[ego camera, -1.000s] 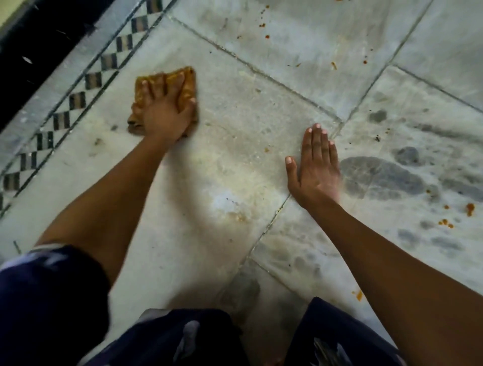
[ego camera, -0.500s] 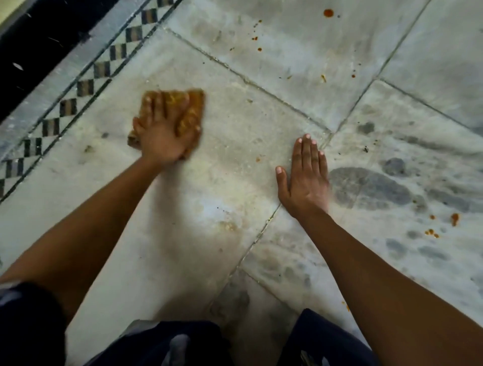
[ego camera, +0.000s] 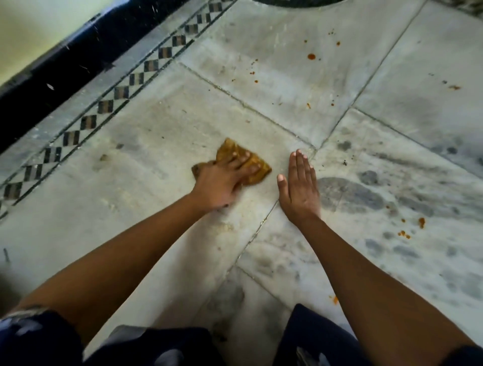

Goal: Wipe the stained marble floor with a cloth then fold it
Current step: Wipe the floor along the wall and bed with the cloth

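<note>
A crumpled orange-brown cloth (ego camera: 257,167) lies on the pale marble floor (ego camera: 146,209) near the middle of the view. My left hand (ego camera: 222,180) presses flat on the cloth with its fingers spread, covering most of it. Just to the right, my right hand (ego camera: 300,185) rests palm down on the floor with straight fingers, close to a tile joint. Orange stain spots (ego camera: 311,56) dot the tile farther ahead, and more orange spots (ego camera: 421,222) lie at the right. Faint yellowish smears (ego camera: 227,227) show on the tile behind the cloth.
A checkered border strip (ego camera: 104,107) and a dark skirting (ego camera: 52,75) run diagonally along the left wall. Grey mottled marks (ego camera: 350,190) cover the right tile. My knees in dark clothing (ego camera: 156,344) fill the bottom edge. A dark round object (ego camera: 298,2) shows at the top.
My left hand has slid the cloth from near the checkered border rightward, close to my right hand. My right hand has stayed planted on the floor. The camera has tilted up.
</note>
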Available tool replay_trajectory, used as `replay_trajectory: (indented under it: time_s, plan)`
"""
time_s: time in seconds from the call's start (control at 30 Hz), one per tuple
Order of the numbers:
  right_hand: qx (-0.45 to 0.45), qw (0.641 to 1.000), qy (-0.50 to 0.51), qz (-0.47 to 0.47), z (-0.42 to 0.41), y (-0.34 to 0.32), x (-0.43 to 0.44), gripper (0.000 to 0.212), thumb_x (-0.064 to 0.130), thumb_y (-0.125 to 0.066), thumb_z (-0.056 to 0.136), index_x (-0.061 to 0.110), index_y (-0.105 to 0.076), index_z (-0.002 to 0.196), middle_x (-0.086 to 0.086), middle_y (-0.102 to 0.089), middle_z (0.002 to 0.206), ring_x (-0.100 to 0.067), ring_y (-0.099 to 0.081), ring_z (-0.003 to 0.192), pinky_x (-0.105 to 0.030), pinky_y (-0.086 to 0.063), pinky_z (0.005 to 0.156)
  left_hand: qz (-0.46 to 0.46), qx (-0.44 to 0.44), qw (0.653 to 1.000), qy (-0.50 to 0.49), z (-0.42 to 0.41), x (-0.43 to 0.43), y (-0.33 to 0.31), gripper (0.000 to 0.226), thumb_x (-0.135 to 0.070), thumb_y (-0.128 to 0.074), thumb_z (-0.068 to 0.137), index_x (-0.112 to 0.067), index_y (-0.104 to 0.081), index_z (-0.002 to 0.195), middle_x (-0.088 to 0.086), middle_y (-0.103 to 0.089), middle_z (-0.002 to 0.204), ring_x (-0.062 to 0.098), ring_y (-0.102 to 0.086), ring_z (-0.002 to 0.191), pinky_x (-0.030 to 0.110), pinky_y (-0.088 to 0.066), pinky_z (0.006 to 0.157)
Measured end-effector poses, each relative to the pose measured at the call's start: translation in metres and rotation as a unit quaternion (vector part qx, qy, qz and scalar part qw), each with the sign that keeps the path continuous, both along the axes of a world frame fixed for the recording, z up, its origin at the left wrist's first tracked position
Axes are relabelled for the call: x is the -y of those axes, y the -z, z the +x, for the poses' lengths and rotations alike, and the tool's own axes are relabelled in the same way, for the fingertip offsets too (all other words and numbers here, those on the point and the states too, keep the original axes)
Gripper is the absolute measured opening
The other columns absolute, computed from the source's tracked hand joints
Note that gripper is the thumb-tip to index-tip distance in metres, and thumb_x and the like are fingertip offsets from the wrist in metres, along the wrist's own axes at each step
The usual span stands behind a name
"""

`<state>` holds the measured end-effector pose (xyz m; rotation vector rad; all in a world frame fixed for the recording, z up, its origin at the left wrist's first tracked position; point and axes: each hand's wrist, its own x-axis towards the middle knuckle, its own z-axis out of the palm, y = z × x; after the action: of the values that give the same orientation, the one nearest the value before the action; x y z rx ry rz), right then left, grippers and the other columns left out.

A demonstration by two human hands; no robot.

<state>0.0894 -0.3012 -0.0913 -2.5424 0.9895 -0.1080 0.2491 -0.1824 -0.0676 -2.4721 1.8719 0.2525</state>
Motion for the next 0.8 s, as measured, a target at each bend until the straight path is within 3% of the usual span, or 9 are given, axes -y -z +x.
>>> replay_trajectory:
  time_s: [0.07, 0.13, 0.17, 0.23, 0.3, 0.37, 0.43, 0.63, 0.8]
  plan:
    - [0.012, 1.0, 0.001, 0.003, -0.009, -0.008, -0.002, 0.066, 0.043, -0.011, 0.094, 0.007, -0.005, 0.149, -0.009, -0.003, 0.159, -0.018, 0.001, 0.146, -0.027, 0.006, 0.117, 0.018, -0.015, 0.999, 0.024, -0.01, -0.019, -0.007, 0.053, -0.033, -0.042, 0.094, -0.04, -0.026, 0.145, -0.007, -0.028, 0.153, 0.019, -0.038, 0.135, 0.037, -0.045, 0.089]
    - [0.024, 1.0, 0.0, 0.002, -0.018, -0.017, -0.003, 0.063, 0.042, -0.014, 0.096, 0.008, -0.005, 0.149, -0.009, -0.004, 0.159, -0.018, 0.0, 0.146, -0.027, 0.007, 0.117, -0.025, -0.161, 0.985, -0.057, -0.015, -0.027, -0.024, 0.05, -0.026, -0.05, 0.093, -0.042, -0.037, 0.139, -0.009, -0.055, 0.132, 0.014, -0.061, 0.107, 0.036, -0.052, 0.083]
    - [0.026, 1.0, -0.003, 0.001, -0.021, -0.021, -0.003, 0.061, 0.04, -0.016, 0.099, 0.008, -0.005, 0.149, -0.009, -0.004, 0.159, -0.018, 0.0, 0.146, -0.027, 0.007, 0.117, -0.064, -0.277, 0.951, -0.12, -0.015, -0.027, -0.035, 0.049, -0.021, -0.054, 0.091, -0.043, -0.043, 0.134, -0.009, -0.062, 0.115, 0.01, -0.065, 0.091, 0.035, -0.054, 0.082]
    - [0.021, 1.0, -0.013, -0.004, -0.024, -0.03, -0.001, 0.058, 0.037, -0.02, 0.101, 0.009, -0.004, 0.149, -0.008, -0.003, 0.159, -0.016, 0.001, 0.146, -0.025, 0.01, 0.115, -0.149, -0.439, 0.858, -0.221, -0.013, -0.02, -0.054, 0.048, -0.014, -0.057, 0.09, -0.041, -0.048, 0.129, -0.005, -0.062, 0.113, 0.01, -0.062, 0.093, 0.029, -0.051, 0.087]
    - [0.03, 0.999, -0.033, -0.024, -0.028, -0.046, 0.002, 0.059, 0.038, -0.02, 0.101, 0.01, -0.003, 0.149, -0.006, -0.001, 0.159, -0.014, 0.004, 0.146, -0.023, 0.013, 0.113, -0.207, -0.524, 0.771, -0.295, -0.014, -0.013, -0.077, 0.044, -0.014, -0.056, 0.09, -0.035, -0.05, 0.129, 0.001, -0.059, 0.122, 0.018, -0.059, 0.106, 0.027, -0.049, 0.084]
    - [0.029, 0.997, -0.055, -0.039, -0.029, -0.06, 0.009, 0.06, 0.04, -0.018, 0.1, 0.012, -0.001, 0.15, -0.004, 0.002, 0.159, -0.011, 0.007, 0.145, -0.022, 0.014, 0.112, -0.245, -0.59, 0.684, -0.352, -0.013, -0.002, -0.099, 0.038, -0.017, -0.054, 0.092, -0.029, -0.05, 0.127, 0.006, -0.061, 0.12, 0.021, -0.062, 0.101, 0.028, -0.052, 0.073]
    - [0.035, 0.996, -0.06, -0.056, -0.03, -0.076, 0.019, 0.06, 0.042, -0.017, 0.1, 0.013, 0.0, 0.15, -0.002, 0.002, 0.159, -0.011, 0.007, 0.145, -0.023, 0.014, 0.112, -0.274, -0.619, 0.637, -0.368, -0.01, 0.01, -0.122, 0.033, -0.021, -0.052, 0.093, -0.029, -0.05, 0.125, 0.006, -0.063, 0.115, 0.023, -0.064, 0.097, 0.031, -0.054, 0.071]
    - [0.048, 0.99, -0.077, -0.112, -0.03, -0.121, 0.053, 0.06, 0.042, -0.019, 0.1, 0.013, -0.003, 0.15, -0.003, -0.002, 0.159, -0.013, 0.002, 0.146, -0.023, 0.011, 0.112, -0.307, -0.625, 0.585, -0.416, 0.0, 0.044, -0.172, 0.029, -0.028, -0.055, 0.091, -0.025, -0.055, 0.119, 0.01, -0.066, 0.108, 0.029, -0.065, 0.096, 0.043, -0.052, 0.087]
    - [0.037, 0.994, -0.054, -0.083, -0.031, -0.128, 0.062, 0.061, 0.043, -0.017, 0.1, 0.011, -0.003, 0.15, -0.004, -0.001, 0.159, -0.013, 0.003, 0.146, -0.024, 0.01, 0.114, -0.313, -0.584, 0.587, -0.466, 0.001, 0.056, -0.182, 0.031, -0.028, -0.055, 0.091, -0.021, -0.056, 0.121, 0.014, -0.064, 0.108, 0.029, -0.063, 0.087, 0.036, -0.05, 0.068]
